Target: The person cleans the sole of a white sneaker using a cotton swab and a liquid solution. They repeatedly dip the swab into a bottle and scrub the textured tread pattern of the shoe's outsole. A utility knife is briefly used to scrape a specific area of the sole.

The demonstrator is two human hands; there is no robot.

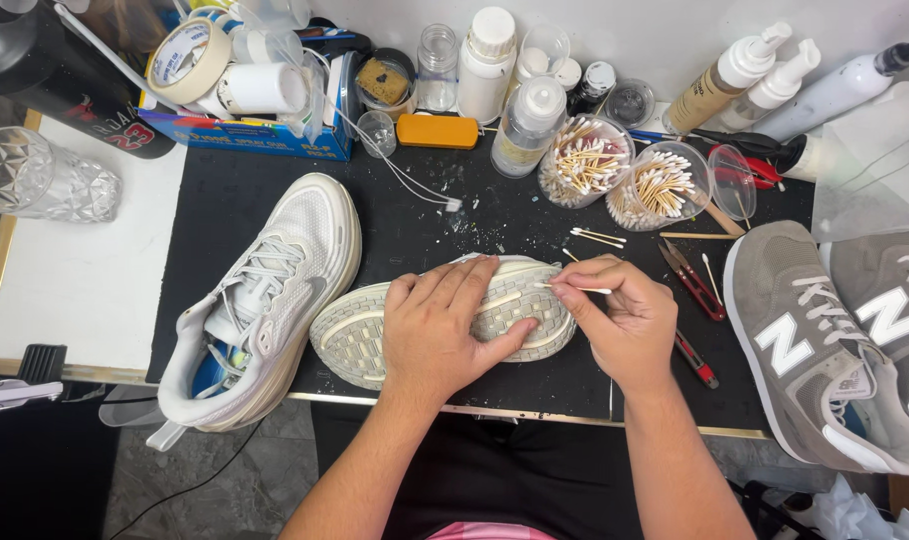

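The right hand (630,325) pinches a thin wooden cotton swab (575,288) between thumb and fingertips, its tip laid against the tread of the white upturned sneaker sole (360,335) at the centre of the frame. The left hand (445,335) lies flat across that sole, fingers spread narrow and pressed down, gripping nothing, just pinning the shoe to the black work mat (415,235).

To my eye, doing this well means keeping the flat hand firm so the shoe cannot rock, and working the swab along one groove at a time with light pressure, since the stick looks easy to snap.

Just left of the sole lies the matching white mesh sneaker (275,290) on its side. Above the right hand, two clear cups of cotton swabs (625,175) stand within reach, with red snips (695,280) lying to the hand's right. A grey suede sneaker (815,350) sits at the right edge.
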